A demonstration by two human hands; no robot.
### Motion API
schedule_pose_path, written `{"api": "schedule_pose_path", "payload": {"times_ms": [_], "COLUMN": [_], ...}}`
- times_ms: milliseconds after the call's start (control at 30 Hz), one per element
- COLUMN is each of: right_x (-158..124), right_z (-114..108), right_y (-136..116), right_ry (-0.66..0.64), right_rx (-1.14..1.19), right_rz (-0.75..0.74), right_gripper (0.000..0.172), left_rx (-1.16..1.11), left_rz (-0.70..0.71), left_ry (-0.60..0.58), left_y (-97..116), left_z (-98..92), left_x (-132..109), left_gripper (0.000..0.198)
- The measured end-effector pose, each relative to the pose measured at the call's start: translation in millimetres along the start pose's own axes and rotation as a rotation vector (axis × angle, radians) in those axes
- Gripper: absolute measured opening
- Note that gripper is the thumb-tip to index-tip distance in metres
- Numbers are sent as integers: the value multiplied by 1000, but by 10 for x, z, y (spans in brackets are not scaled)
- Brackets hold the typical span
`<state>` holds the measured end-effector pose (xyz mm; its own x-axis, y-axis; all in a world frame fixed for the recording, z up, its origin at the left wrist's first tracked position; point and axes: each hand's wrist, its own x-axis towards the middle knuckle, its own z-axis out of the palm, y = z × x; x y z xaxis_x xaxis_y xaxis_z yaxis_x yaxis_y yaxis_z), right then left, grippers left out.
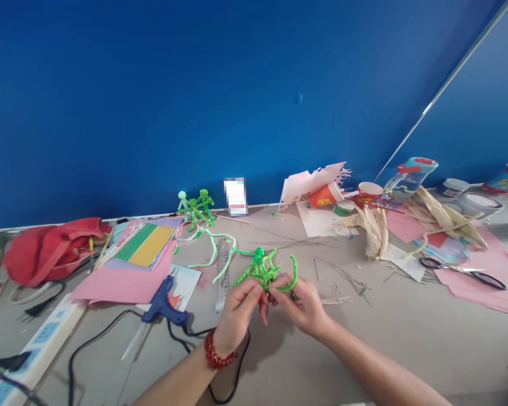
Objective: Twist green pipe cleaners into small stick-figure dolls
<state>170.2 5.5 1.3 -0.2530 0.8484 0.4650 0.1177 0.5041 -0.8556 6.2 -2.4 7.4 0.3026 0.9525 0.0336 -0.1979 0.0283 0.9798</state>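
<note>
A bright green pipe-cleaner figure (258, 270) is pinched between my left hand (236, 316) and my right hand (301, 305) at the front middle of the table. Its curved limb arcs out past my right fingers. My left wrist wears a red bead bracelet (220, 349). Just left of my hands lies a steel ruler (222, 275), with a pale green pipe-cleaner strand (214, 254) beyond it. Further back, several finished green figures (197, 208) stand near the wall.
A blue glue gun (165, 304) and its black cord lie left of my hands. Pink paper (118, 285), a red cloth bag (53, 251) and a power strip (38, 349) are further left. Right are thin sticks, corn husks (375, 231), black-handled scissors (461, 273) and paper cups (325, 194).
</note>
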Motion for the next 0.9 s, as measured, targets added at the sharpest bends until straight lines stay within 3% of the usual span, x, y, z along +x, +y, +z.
{"api": "schedule_pose_path", "payload": {"times_ms": [67,167,267,333,400,533,667,733,900], "right_x": [4,16,27,25,17,9,37,53,69], "right_z": [-4,-4,0,3,3,-3,-12,-21,-52], "right_y": [8,17,33,50,65,51,13,10,34], "right_ry": [0,5,6,10,23,41,21,26,32], "right_rx": [-34,-58,-64,-64,-61,-79,-166,-197,-224], "right_rz": [-43,-101,-128,-110,-63,-5,-107,-156,-213], "right_gripper": [12,11,11,10,10,11,13,12,12], "left_rx": [-253,-558,-661,-565,-320,211,410,256,-467], "left_rz": [-73,-180,-284,-305,-243,52,101,24,-229], "left_ry": [-32,-179,-280,-263,-163,58,72,30,-148], "left_y": [-38,-74,-93,-86,-52,65,95,59,-68], "left_z": [37,46,9,-19,-44,-86,-93,-66,13], "left_x": [0,9,29,39,42,22,-4,-8,10], "left_gripper": [38,41,47,50,52,28,33,38,40]}}
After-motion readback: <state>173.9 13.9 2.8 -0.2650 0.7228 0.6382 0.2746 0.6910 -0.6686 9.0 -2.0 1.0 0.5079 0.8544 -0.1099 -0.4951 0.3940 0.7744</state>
